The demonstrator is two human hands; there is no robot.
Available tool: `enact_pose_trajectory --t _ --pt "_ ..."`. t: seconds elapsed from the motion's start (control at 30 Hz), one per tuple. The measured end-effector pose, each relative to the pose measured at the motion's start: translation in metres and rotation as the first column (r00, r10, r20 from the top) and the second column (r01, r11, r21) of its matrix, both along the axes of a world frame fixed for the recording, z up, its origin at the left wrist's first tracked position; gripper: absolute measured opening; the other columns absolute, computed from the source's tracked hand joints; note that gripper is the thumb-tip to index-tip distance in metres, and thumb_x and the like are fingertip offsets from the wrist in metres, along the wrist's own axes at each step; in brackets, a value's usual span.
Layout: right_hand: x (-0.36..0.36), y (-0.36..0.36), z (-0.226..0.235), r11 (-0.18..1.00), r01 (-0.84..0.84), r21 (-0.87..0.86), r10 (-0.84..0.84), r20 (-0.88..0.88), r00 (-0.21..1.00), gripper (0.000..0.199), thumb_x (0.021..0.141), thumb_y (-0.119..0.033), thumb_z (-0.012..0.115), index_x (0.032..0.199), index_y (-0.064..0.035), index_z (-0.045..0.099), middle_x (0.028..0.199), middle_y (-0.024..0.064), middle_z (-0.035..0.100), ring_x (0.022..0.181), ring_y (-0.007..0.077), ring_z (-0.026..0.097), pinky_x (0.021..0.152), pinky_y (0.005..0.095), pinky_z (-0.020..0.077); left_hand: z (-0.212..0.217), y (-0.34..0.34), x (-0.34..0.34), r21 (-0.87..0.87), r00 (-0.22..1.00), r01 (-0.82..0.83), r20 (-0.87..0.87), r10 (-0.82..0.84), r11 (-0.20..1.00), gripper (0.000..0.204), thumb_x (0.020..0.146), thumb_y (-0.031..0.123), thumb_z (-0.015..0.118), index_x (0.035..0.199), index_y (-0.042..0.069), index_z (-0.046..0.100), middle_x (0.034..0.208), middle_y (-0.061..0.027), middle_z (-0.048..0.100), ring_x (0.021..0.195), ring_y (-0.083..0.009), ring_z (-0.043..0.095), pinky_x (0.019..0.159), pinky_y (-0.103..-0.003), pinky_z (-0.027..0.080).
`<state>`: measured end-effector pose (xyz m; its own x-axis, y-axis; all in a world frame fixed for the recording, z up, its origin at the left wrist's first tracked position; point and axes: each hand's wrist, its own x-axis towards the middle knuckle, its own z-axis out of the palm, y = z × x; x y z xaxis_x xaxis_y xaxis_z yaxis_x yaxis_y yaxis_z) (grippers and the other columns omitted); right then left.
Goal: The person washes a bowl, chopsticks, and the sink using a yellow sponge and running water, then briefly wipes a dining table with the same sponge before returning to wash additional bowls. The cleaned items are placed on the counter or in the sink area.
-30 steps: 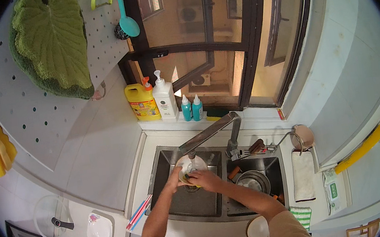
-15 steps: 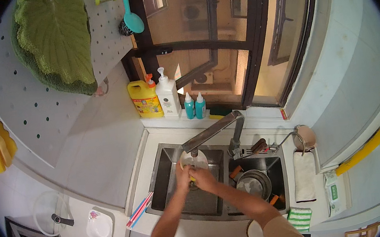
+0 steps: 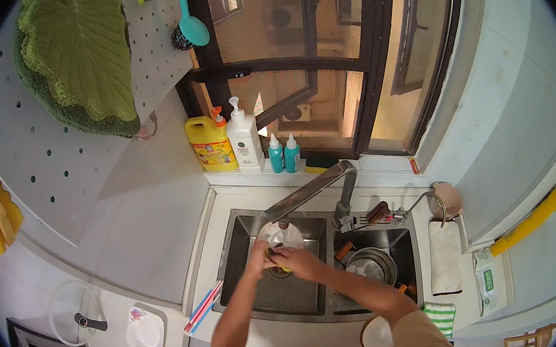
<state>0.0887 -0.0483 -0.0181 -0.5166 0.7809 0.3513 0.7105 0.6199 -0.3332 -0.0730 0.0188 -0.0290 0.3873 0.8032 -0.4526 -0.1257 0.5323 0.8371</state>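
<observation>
Under the faucet (image 3: pixel 304 194), in the left basin of the sink (image 3: pixel 273 308), is a round white bowl (image 3: pixel 288 234). My left hand (image 3: pixel 258 261) is closed at its lower left rim. My right hand (image 3: pixel 300 263) closes round a small yellow and dark sponge (image 3: pixel 272 251), pressed close beside the left hand. The fingers partly cover both the sponge and the near side of the bowl. Water seems to fall from the spout into the bowl.
A pot (image 3: pixel 372 267) with orange-brown handles sits in the right basin. Bottles (image 3: pixel 245 139) line the sill behind the sink. Left are colored sticks (image 3: pixel 204 306) and a white dish (image 3: pixel 146 330); right, a folded towel (image 3: pixel 444 257). A round pale object (image 3: pixel 377 335) is near my right arm.
My hands have shifted slightly left and separated a little, so the dark part of the sponge shows between them. The bowl stays under the spout, with more of it showing.
</observation>
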Motion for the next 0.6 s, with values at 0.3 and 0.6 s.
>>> enact_pose_trajectory --t 0.3,0.6 --pt "-0.027 0.002 0.004 0.984 0.14 -0.109 -0.161 -0.222 0.962 0.037 0.073 -0.002 0.053 0.109 -0.0079 0.049 0.107 0.016 0.054 0.096 0.0353 0.054 0.08 0.0406 0.046 -0.042 -0.004 0.015 0.419 0.967 -0.209 -0.047 0.251 0.884 0.055 0.082 0.033 0.048 0.13 0.011 0.031 0.119 -0.0134 0.045 0.111 -0.0268 0.045 0.082 -0.041 0.046" --pt "-0.034 0.002 0.031 0.901 0.204 -0.383 -0.241 -0.051 0.969 0.041 0.067 0.0 0.059 0.106 -0.0095 0.049 0.113 0.0125 0.053 0.102 0.0301 0.052 0.082 0.039 0.0446 -0.014 -0.025 0.021 0.355 0.937 -0.309 -0.045 0.347 0.882 0.051 0.082 0.036 0.048 0.125 0.011 0.037 0.112 -0.0092 0.047 0.091 -0.0181 0.053 0.064 -0.03 0.047"
